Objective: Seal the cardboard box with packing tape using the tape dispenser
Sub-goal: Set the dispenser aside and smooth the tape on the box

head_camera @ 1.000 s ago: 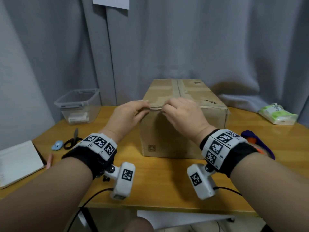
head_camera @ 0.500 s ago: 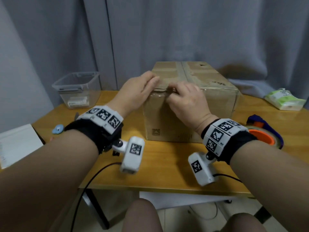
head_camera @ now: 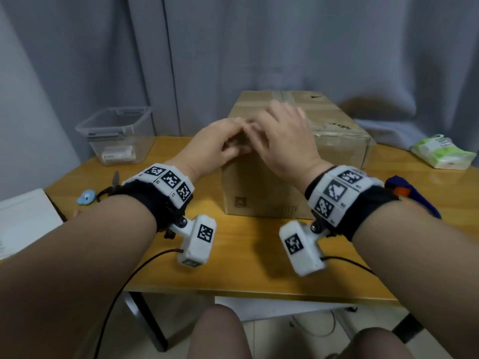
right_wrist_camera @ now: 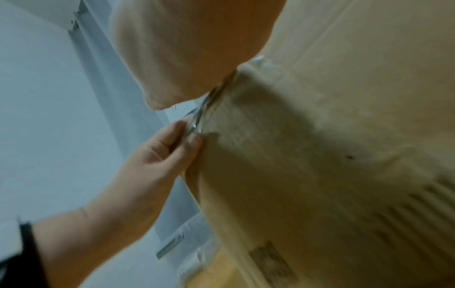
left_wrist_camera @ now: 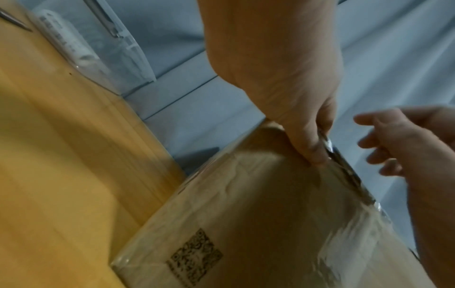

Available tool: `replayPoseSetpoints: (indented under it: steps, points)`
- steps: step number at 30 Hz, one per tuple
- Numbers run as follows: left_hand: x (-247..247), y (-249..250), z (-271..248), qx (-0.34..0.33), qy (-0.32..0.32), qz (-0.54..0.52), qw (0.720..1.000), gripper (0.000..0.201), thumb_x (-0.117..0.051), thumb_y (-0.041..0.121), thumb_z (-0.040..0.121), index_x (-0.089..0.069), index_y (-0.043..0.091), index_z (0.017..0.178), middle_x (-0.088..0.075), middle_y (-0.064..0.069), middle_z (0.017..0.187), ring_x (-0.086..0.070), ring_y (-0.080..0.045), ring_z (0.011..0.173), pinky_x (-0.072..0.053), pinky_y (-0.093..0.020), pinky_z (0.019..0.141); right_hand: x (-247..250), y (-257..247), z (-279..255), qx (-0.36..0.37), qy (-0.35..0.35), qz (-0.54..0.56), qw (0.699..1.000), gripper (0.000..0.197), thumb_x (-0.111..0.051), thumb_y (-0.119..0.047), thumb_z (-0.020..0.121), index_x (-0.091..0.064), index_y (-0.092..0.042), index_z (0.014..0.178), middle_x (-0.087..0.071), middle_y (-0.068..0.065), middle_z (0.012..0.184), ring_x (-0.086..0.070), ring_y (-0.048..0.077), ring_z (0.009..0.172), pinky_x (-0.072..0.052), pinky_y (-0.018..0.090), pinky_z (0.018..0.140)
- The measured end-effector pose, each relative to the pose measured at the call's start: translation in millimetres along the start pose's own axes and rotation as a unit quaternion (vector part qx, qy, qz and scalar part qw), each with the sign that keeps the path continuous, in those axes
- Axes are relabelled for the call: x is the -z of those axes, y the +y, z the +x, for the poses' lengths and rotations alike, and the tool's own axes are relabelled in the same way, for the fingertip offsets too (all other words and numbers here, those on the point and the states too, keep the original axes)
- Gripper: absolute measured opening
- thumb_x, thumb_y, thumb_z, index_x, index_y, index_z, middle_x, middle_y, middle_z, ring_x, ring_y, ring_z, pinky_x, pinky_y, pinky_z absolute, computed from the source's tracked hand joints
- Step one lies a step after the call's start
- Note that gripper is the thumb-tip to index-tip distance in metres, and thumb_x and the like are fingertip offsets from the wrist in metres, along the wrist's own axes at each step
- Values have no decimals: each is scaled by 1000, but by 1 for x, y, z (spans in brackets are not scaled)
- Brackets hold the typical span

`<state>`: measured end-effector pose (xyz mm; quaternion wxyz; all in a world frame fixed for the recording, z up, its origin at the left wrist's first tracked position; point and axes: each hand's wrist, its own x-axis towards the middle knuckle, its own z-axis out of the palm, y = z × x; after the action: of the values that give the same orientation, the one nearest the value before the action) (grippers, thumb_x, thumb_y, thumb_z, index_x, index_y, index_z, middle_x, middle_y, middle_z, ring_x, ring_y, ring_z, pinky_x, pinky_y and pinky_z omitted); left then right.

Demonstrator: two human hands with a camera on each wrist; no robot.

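Observation:
A brown cardboard box stands on the wooden table, its top flaps down. Clear packing tape runs over the near top edge. My left hand pinches that taped edge, thumb on the front face and fingers on top, as the right wrist view shows at the left hand. My right hand hovers blurred just above the box top with fingers loosely spread, also seen as the right hand. The blue and orange tape dispenser lies on the table right of the box, partly hidden by my right wrist.
A clear plastic bin stands at the back left. Scissors, a small blue object and a white notebook lie on the left. A green tissue pack sits at the far right. Grey curtain hangs behind.
My right hand has let go of the box's near edge and risen over the top with fingers spread. My left hand stays at the edge, now pinching it.

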<state>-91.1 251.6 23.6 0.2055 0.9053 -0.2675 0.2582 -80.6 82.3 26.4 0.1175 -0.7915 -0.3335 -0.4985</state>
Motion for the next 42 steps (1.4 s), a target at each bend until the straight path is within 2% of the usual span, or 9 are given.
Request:
replayPoseSetpoints:
  steps: [5,11,16,19,27,32,36,40,42]
  points:
    - [10,-3,2,79,12,-35,996,33,-41,28,100,-61,18,124,-64,0,121,-57,-14,110,-39,-20,89,-2,8,21,-84,-232,-66,967,53,-23,-49,100,-64,-16,107,-67,11,105,-59,32,100,-37,39,90]
    - [4,-12,-7,56,-24,-20,998,43,-52,24,95,-47,19,137,-45,0,145,-32,-14,139,-21,-22,111,-7,12,11,-64,-290,-122,947,60,-24,-60,94,-55,-17,122,-63,5,122,-56,24,115,-15,43,113]
    - [16,-3,-2,65,-40,48,996,41,-51,32,95,-52,18,134,-51,-2,139,-39,-15,135,-26,-20,105,5,10,9,-58,-316,-104,941,63,-41,-64,87,-48,-19,131,-56,1,133,-49,20,124,-9,43,114]
    - [17,16,18,75,-17,110,991,39,-35,39,100,-63,14,111,-68,-9,109,-59,-27,104,-40,-31,78,18,22,18,-32,-360,-65,930,68,-46,-67,83,-47,-22,135,-59,0,131,-51,18,124,-10,41,116]
    - [-23,31,33,67,41,214,974,44,-29,49,98,-65,29,114,-69,2,110,-59,-24,105,-39,-36,82,45,78,7,-83,-283,-80,952,53,-25,-46,100,-68,-15,99,-71,8,99,-61,23,103,-21,35,110]
    - [-17,28,31,40,-19,254,966,54,-37,59,91,-51,27,132,-61,1,126,-56,-23,114,-40,-37,88,58,84,-8,-108,-304,-58,945,43,-31,-44,100,-49,-18,72,-61,12,78,-56,29,85,-34,36,83]
    - [-9,31,35,44,-71,254,963,59,-38,65,87,-53,26,128,-65,-1,118,-59,-25,107,-47,-37,83,62,87,-9,-134,-335,-20,932,49,-29,-45,100,-56,-12,77,-53,6,74,-52,27,79,-29,31,69]
    - [-6,48,54,70,-89,157,981,55,-25,55,96,-60,20,74,-63,-4,79,-60,-29,87,-41,-34,69,63,89,-7,-134,-321,-10,938,52,-28,-43,101,-61,-7,84,-63,14,85,-59,32,90,-32,31,69]
    - [-20,55,63,51,-84,145,985,52,-26,53,97,-67,23,87,-68,-6,88,-61,-28,92,-42,-34,71,61,91,-6,-144,-319,-3,937,51,-29,-40,101,-68,-6,103,-67,17,101,-59,34,100,-36,33,73]
